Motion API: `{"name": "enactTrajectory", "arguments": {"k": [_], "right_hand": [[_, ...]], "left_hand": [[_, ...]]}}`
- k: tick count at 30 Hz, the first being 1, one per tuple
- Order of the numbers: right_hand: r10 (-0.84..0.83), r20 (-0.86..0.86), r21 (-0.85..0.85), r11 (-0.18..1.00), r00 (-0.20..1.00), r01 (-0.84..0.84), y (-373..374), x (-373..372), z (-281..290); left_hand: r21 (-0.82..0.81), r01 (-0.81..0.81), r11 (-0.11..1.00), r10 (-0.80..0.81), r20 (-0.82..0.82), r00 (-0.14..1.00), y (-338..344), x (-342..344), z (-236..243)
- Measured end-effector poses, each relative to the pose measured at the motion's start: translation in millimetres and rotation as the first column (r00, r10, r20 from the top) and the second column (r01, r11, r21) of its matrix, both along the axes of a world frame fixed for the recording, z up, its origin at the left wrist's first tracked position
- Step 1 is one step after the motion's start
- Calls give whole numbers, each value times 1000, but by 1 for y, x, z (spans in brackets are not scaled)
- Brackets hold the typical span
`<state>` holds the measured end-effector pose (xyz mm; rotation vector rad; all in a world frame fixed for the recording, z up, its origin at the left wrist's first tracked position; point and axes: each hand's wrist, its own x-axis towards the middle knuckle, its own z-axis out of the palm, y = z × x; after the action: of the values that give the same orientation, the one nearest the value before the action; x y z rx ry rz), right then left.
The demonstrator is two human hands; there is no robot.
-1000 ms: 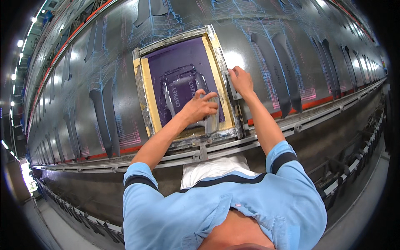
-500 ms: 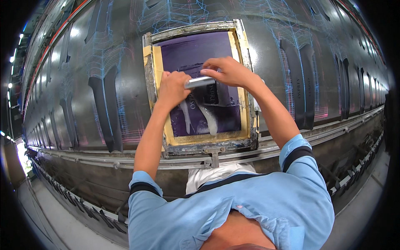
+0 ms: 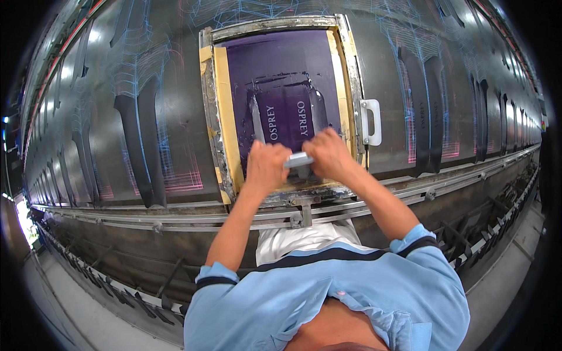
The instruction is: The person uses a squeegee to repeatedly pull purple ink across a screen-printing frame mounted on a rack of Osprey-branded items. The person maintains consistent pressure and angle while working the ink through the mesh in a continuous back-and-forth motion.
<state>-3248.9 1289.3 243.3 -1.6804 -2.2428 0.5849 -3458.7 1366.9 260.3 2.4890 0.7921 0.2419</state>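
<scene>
Inside a worn frame [image 3: 209, 99], near its edge closest to the body, we recorded the following.

Item: one grey bar [image 3: 299, 159], lying over the lower part of a purple screen [image 3: 275, 52]. Its long axis ran from left to right, across the length of the frame, with the right end slightly farther from the body. Only the middle showed; whether its lower edge touched the screen, we could not tell.

Item: one left hand [image 3: 268, 167], fingers curled closed around the bar's left part.

Item: one right hand [image 3: 331, 155], fingers likewise closed around the right part, set a little farther out. We found neither hand nearer the bar, since both gripped it, with a short bare stretch between them. The fingertips were hidden from us.

Item: two lines of pale lettering on the screen, just beyond the knuckles.

Item: one white handle [image 3: 371, 122], on the frame's right side, apart from both hands but nearer the right.

Item: dark cut pieces [image 3: 143, 146], lying on the table [image 3: 190, 128] on either side of the frame.
</scene>
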Motion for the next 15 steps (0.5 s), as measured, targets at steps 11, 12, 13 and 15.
{"name": "enactTrajectory", "arguments": {"k": [11, 12, 13, 15], "right_hand": [[-101, 42, -52, 993, 994, 103, 176, 49, 0], [-119, 10, -63, 991, 993, 120, 178, 50, -5], [-111, 4, -2, 994, 994, 111, 171, 48, -10], [-95, -10, 117, 988, 995, 96, 138, 39, -17]], "left_hand": [[133, -69, 989, 87, -130, 988, 165, 57, 5], [89, -85, 992, 96, -126, 987, 166, 58, 2], [101, -83, 991, 92, -92, 991, 159, 56, -1], [124, -77, 989, 82, -28, 996, 129, 46, -4]]}}
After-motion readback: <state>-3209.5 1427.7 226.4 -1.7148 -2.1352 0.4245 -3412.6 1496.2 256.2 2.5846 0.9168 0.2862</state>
